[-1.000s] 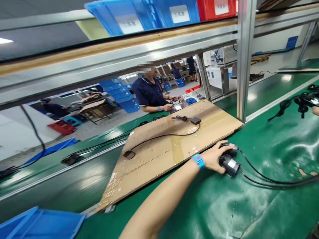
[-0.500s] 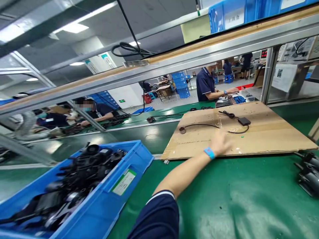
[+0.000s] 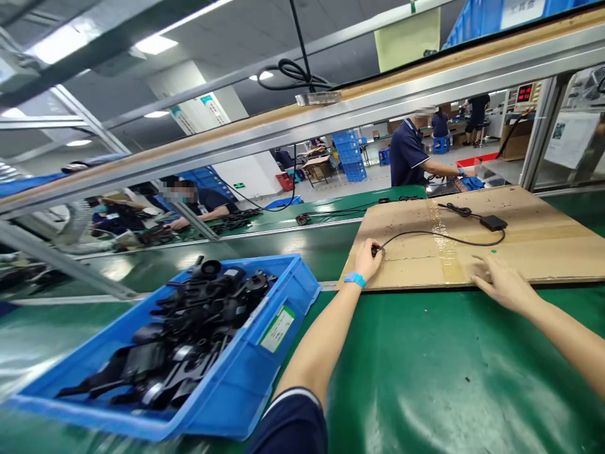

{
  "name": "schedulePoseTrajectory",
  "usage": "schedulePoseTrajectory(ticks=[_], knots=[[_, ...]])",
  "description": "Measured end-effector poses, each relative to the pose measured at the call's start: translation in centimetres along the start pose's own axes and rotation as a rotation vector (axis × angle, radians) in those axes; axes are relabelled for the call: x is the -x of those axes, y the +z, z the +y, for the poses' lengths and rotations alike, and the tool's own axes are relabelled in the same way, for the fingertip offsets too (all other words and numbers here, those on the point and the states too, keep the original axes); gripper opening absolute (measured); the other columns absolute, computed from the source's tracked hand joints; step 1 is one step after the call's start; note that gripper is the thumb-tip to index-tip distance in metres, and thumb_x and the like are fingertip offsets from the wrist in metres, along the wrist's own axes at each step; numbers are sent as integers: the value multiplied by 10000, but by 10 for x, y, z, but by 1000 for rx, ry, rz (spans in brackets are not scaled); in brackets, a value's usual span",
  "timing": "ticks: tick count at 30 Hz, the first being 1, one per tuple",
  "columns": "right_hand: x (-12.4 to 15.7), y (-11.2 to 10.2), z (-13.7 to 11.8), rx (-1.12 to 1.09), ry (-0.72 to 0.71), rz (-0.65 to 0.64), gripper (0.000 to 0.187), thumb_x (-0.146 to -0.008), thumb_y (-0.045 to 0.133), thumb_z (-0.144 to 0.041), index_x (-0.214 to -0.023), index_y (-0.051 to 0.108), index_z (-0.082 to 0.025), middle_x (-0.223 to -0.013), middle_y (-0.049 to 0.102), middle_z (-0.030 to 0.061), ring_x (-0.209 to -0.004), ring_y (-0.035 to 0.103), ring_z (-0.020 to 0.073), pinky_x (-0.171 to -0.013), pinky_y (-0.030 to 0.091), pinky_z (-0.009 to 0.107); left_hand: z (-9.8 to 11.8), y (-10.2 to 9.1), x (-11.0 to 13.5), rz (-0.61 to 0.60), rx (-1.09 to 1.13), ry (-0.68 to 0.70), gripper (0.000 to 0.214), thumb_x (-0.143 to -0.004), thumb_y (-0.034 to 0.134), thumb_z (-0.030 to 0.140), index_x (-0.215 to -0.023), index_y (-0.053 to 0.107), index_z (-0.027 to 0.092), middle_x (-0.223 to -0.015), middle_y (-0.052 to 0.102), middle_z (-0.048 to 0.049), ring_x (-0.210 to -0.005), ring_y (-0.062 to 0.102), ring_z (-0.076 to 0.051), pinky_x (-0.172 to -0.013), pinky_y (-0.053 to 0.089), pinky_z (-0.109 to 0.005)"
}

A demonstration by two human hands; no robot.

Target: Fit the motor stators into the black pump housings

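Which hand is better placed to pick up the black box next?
Right hand, probably: it looks empty and is nearer the box; the left hand holds the cable's left end.

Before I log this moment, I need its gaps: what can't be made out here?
All in the head view:
Cable's left end: partly covered by the left hand.
Right hand: fingertips blurred.
Black parts: lower ones hidden by those on top.
Label on the blue bin: print too small.
Shelf bin: cut off by the top edge.

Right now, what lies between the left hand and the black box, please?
In the head view, a black cable crosses the taped cardboard between the left hand and the black box.
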State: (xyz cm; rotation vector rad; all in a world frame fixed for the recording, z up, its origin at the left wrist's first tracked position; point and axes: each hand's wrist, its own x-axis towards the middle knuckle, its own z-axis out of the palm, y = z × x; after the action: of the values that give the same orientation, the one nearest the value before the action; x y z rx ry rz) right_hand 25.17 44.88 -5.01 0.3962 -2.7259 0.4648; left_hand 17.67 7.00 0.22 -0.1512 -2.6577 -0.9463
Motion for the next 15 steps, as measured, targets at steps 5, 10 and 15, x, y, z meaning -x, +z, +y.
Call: schedulePoseTrajectory(ticks=[5,10,15], knots=[[-52,42,-35,69,88,11,595,-918,449,-361,-1456,453,-105,-1489,500,208,-1402,423,391,-1126,351,562,8,-46,98,-118,122,104,552,-808,677,235,-1283,398,206,-1179,678,-70,-830,660,-144,-769,531,-283],[-56,25,-42,94,33,-42,294,-924,415,-320,-984,642,-143,-972,689,200,-968,626,325,-896,433,463,18,-79,176,-378,110,162,674,-708,729,260,-1289,389,223,-984,730,-9,-764,663,-179,-730,527,-306],[31,-56,-12,80,-28,54,321,-931,342,-472,-866,543,-231,-870,636,201,-876,564,294,-835,389,472,12,-75,208,-561,-20,305,645,-686,753,265,-1251,442,231,-1062,721,-54,-1053,653,-300,-971,493,-436]])
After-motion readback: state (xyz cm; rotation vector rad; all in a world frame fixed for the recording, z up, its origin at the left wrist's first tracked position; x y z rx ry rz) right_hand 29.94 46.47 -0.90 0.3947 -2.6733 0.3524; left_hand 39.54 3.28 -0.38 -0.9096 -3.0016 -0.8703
